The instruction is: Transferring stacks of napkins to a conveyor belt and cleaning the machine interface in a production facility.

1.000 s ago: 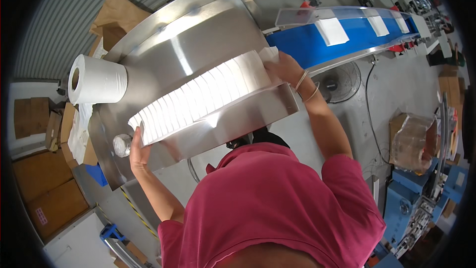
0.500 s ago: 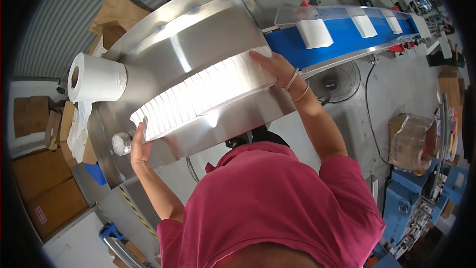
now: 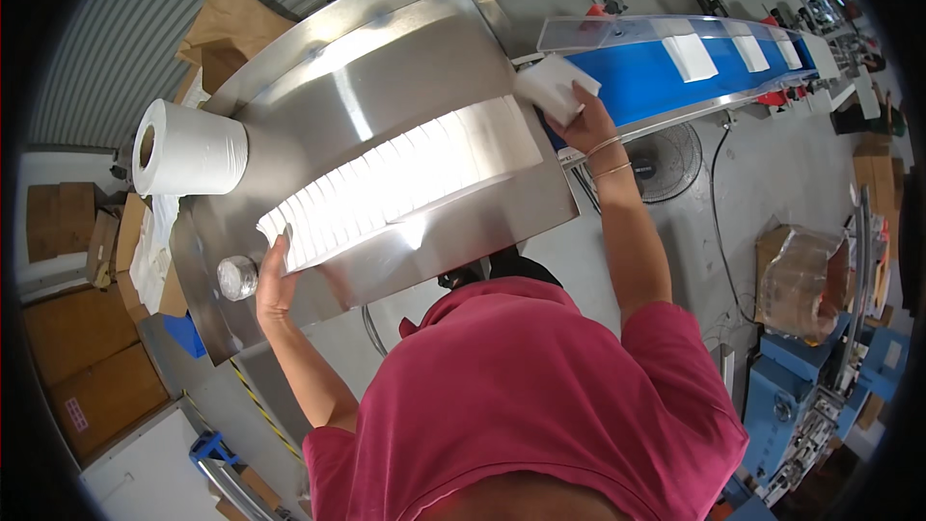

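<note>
Above, the outstretched right hand (image 3: 586, 125) gripped a white packet (image 3: 550, 87) at the right edge of the metal table (image 3: 424, 68). Near the front-left corner, the left hand (image 3: 276, 285), fingers extended, braced the packet row (image 3: 395, 183).

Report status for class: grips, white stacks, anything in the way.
Left grip against left end of white row on metal table. Right grip holding white stack by blue conveyor. Shiny round object beside left grip; no blockage seen.

There are three white packs (image 3: 689, 58) on one belt (image 3: 632, 87), one roll (image 3: 200, 154), one fan (image 3: 670, 162).
</note>
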The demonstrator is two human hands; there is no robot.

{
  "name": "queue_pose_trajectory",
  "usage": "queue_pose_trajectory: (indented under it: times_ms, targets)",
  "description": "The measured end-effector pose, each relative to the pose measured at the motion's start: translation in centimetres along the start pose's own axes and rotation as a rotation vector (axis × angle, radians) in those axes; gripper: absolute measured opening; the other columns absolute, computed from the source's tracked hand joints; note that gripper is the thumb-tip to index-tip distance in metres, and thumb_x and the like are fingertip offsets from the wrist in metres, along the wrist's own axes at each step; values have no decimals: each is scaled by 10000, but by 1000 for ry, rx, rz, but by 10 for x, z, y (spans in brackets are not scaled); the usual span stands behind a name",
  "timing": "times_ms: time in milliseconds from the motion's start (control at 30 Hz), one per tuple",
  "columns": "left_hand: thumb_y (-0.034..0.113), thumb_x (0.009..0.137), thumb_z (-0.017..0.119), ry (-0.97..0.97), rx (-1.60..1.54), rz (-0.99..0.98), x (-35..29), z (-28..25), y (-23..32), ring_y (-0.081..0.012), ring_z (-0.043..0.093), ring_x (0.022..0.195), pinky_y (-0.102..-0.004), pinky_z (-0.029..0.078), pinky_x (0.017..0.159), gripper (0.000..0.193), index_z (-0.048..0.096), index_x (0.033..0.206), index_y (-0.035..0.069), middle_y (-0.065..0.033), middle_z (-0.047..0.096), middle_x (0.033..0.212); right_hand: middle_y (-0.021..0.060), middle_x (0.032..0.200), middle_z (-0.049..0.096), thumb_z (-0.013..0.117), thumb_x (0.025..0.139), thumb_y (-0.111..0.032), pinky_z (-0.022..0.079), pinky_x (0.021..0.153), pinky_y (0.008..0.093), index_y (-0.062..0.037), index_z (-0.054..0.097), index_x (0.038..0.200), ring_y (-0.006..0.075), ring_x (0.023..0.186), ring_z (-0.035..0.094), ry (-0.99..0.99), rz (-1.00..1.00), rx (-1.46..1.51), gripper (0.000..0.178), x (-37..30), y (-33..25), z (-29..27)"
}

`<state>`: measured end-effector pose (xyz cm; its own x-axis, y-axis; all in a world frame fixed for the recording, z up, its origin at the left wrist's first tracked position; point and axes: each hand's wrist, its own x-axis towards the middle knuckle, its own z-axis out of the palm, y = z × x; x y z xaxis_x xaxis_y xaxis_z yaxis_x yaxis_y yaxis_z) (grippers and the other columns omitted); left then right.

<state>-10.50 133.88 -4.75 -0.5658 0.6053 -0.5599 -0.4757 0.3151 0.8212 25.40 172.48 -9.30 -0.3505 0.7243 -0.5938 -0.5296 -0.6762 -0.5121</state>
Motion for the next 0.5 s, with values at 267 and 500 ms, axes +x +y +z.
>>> queue_pose_trajectory:
  times_ms: [267, 500]
  targets:
    - [404, 818, 607, 4, 9, 13, -2, 15, 2, -192, 434, 1170, -394, 318, 963, 639, 407, 1309, 47, -53, 488, 1269, 52, 983, 621, 570, 867, -365, 469, 732, 233, 22, 575, 1090, 99, 846, 582, -381, -72, -1016, 447, -48, 26, 49]
    - [379, 839, 587, -12, 16, 3, -2, 19, 6, -194, 454, 1161, -395, 328, 963, 599, 409, 1302, 43, -48, 494, 1265, 87, 940, 625, 609, 823, -192, 486, 698, 258, -54, 582, 1089, 161, 824, 602, -263, -51, -890, 300, -20, 33, 26]
